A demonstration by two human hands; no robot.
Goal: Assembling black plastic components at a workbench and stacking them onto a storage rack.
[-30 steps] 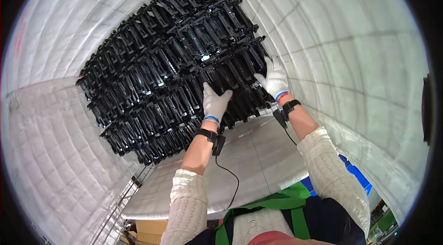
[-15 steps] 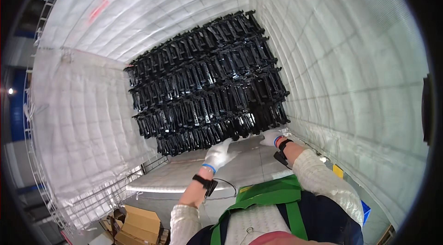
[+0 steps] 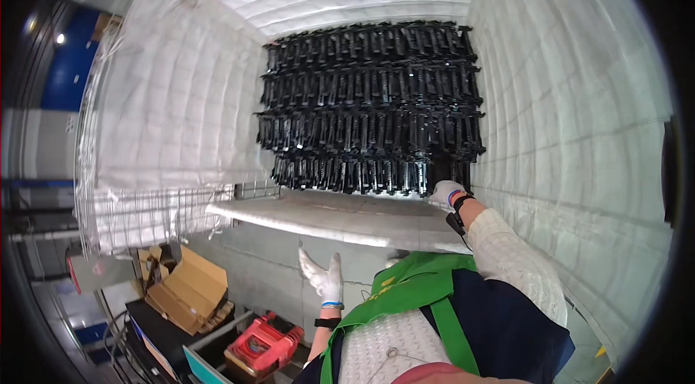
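Several rows of long black parts [image 3: 369, 87], glossy and narrow with wider ends, stand packed side by side in a white-lined wire cage. My right hand [image 3: 447, 192], in a white glove, is at the right end of the nearest row, against the black parts. Its fingers look curled, and whatever they grip is hidden. My left hand [image 3: 323, 275], also gloved, is raised outside the cage, below the folded-down front flap [image 3: 340, 221]. Its thumb and fingers are spread, and it holds nothing.
High quilted white walls [image 3: 557, 94] enclose the parts. At lower left, an opened cardboard box [image 3: 190, 286] sits beside a bin with a red case [image 3: 264, 344]. Wire mesh [image 3: 159, 214] edges the cage on the left.
My left hand has drawn back from the front row to outside the flap. The right hand has moved a little to the right along the row. The whole view has turned.
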